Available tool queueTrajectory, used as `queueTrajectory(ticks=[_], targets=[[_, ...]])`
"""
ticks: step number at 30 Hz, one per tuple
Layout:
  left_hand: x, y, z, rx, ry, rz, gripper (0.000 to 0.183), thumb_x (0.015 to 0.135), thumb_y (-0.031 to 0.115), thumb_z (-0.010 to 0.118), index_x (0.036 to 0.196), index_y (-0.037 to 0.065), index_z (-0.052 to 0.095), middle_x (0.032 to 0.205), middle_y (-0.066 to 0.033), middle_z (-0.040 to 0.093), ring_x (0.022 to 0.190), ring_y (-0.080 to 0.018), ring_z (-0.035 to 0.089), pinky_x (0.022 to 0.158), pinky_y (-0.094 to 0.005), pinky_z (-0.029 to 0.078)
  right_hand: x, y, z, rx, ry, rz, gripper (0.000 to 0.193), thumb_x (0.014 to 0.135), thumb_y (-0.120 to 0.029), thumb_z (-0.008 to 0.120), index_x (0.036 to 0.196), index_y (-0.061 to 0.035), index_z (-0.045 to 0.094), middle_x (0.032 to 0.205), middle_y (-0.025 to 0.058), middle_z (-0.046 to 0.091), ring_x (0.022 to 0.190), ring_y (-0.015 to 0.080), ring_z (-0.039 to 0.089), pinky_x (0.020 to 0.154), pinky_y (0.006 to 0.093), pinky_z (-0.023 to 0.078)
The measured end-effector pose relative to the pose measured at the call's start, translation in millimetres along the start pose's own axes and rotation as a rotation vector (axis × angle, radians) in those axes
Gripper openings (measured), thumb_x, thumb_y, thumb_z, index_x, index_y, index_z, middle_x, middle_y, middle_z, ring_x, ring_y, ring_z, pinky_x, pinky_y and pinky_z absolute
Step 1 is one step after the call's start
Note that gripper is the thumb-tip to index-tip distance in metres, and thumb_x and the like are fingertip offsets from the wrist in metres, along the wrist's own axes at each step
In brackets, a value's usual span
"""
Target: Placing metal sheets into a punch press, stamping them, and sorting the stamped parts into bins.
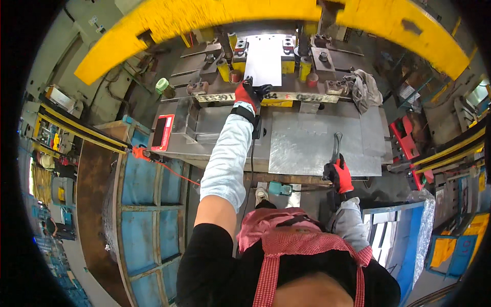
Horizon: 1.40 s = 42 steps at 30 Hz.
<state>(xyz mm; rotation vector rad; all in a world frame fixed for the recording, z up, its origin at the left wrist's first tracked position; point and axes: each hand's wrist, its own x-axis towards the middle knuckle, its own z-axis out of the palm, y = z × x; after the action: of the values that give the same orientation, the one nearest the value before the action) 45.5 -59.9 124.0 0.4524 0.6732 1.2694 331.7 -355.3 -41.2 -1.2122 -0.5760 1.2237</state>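
Observation:
My left hand (249,94), in a red and black glove, reaches forward to the near left corner of a bright white flat sheet (264,61). Its fingers are closed at the sheet's edge, though their grip is partly hidden. The sheet lies between the posts of a press die, at the die's near edge (302,97). My right hand (340,176), gloved alike, is wrapped round a grey metal tool with a ring-shaped end (337,143), like a wrench. The tool points away from me over a flat grey metal plate (302,146).
A yellow press beam (215,14) arches overhead. A crumpled grey rag (364,89) hangs at the die's right. Left of my arm lie a red-framed dark panel (162,132) and stacked metal pieces (215,123). Blue bins (138,184) stand at the left, another (411,235) at the right.

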Motion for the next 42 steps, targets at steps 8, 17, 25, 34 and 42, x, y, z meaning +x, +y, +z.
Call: queueTrajectory(ticks=[8,17,25,34,42], targets=[[5,-1,-13,-0.09,-0.123,-0.045,0.04,0.092,0.028,0.043,0.119,-0.002,0.044,0.104,-0.0219,0.059,0.083,-0.0367,0.062,0.071,-0.0437,0.056,-22,-105,107,-0.25,-0.109,-0.186,0.057,0.084,-0.009,0.056,0.137,-0.0112,0.035,0.076,-0.0039,0.047,0.057,0.0044,0.042,0.049,0.0218,0.038],[-3,3,-15,-0.074,-0.088,-0.095,0.04,0.09,0.032,0.047,0.115,0.0,0.047,0.095,-0.0227,0.062,0.074,-0.0351,0.064,0.065,-0.0402,0.056,167,-195,286,-0.197,-0.511,-0.168,0.028,0.081,-0.019,0.063,0.106,-0.0075,0.059,0.074,-0.0039,0.057,0.061,0.0067,0.05,0.053,0.024,0.04],[-5,0,-13,-0.108,-0.141,-0.083,0.041,0.091,0.034,0.046,0.116,0.002,0.049,0.1,-0.017,0.062,0.075,-0.0321,0.064,0.068,-0.0384,0.057,127,-202,267,-0.159,-0.37,-0.337,0.019,0.081,-0.018,0.064,0.096,-0.0098,0.055,0.073,-0.0036,0.053,0.058,0.0038,0.044,0.051,0.0197,0.035],[0,5,-24,-0.066,-0.192,-0.218,0.043,0.091,0.037,0.046,0.117,0.002,0.048,0.097,-0.0201,0.062,0.075,-0.0323,0.065,0.067,-0.0394,0.057,-15,-91,86,-0.159,-0.031,0.081,0.038,0.082,-0.015,0.059,0.116,-0.0046,0.047,0.084,0.0052,0.059,0.057,0.0104,0.049,0.049,0.0246,0.04],[58,10,-12,-0.009,-0.217,0.055,0.038,0.092,0.025,0.043,0.117,-0.004,0.048,0.102,-0.0183,0.061,0.084,-0.0324,0.063,0.073,-0.0416,0.055,-2,-49,89,-0.209,0.002,0.127,0.008,0.085,-0.014,0.053,0.089,-0.0078,0.054,0.066,-0.001,0.052,0.048,0.0084,0.044,0.044,0.0238,0.036]])
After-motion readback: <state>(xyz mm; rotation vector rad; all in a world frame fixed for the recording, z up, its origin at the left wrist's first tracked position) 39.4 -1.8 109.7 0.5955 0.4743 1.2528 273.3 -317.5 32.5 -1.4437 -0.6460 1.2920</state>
